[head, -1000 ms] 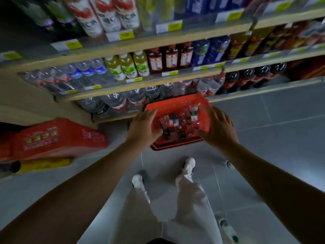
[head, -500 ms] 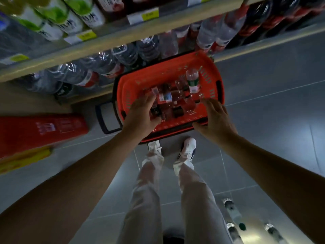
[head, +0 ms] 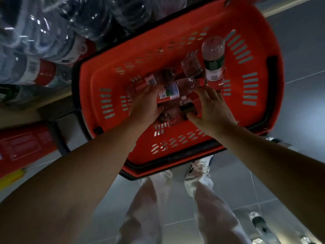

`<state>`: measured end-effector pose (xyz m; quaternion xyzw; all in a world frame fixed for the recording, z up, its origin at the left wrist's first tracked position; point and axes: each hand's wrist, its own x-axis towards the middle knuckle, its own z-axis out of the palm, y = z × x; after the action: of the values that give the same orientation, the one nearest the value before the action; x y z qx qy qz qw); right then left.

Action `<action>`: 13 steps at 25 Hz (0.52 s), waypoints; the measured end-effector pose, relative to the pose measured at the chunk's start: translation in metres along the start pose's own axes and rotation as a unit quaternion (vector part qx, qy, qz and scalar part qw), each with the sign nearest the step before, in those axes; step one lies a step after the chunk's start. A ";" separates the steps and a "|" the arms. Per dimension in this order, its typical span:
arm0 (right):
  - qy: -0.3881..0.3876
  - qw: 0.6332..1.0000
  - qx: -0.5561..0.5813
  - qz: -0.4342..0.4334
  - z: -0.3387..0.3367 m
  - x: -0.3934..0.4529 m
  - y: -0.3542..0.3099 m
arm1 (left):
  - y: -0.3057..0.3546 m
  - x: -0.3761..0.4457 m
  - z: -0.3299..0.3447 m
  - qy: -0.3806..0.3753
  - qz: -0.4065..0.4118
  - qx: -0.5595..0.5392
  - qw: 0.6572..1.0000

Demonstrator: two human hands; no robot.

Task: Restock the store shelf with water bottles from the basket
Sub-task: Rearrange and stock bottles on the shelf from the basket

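Grip closed on a water bottle [head: 168,90] by the left hand [head: 146,104]; right hand [head: 213,109] spread over a dark-capped bottle [head: 177,111], not yet clasped.

Half a second earlier both hands are seen at the near rim of the red basket [head: 98,81]; now they are lowered among the bottles lying on its floor. One bottle [head: 213,60] is left standing at the far side. The shelf stock [head: 44,41] lies just beyond the basket, so lifting out is judged the step in hand.
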<state>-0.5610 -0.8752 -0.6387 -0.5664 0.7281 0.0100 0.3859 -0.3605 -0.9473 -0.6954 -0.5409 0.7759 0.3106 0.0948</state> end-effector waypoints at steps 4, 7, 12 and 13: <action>-0.026 0.999 -0.012 -0.020 0.026 0.019 0.009 | -0.021 0.024 0.044 -0.011 0.002 0.075 0.997; -0.029 0.999 0.010 -0.022 0.032 0.025 0.007 | -0.024 0.028 0.050 0.023 -0.001 0.039 0.999; 0.090 0.966 0.237 0.054 0.022 0.023 -0.004 | -0.010 0.004 0.014 0.019 -0.019 -0.226 0.974; 0.110 0.951 0.280 0.073 0.022 0.025 -0.007 | -0.003 -0.005 0.008 0.007 -0.018 -0.265 0.964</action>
<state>-0.5451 -0.8885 -0.6655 -0.3781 0.7789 -0.2285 0.4451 -0.3573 -0.9393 -0.7007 -0.5631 0.6562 0.4996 -0.0522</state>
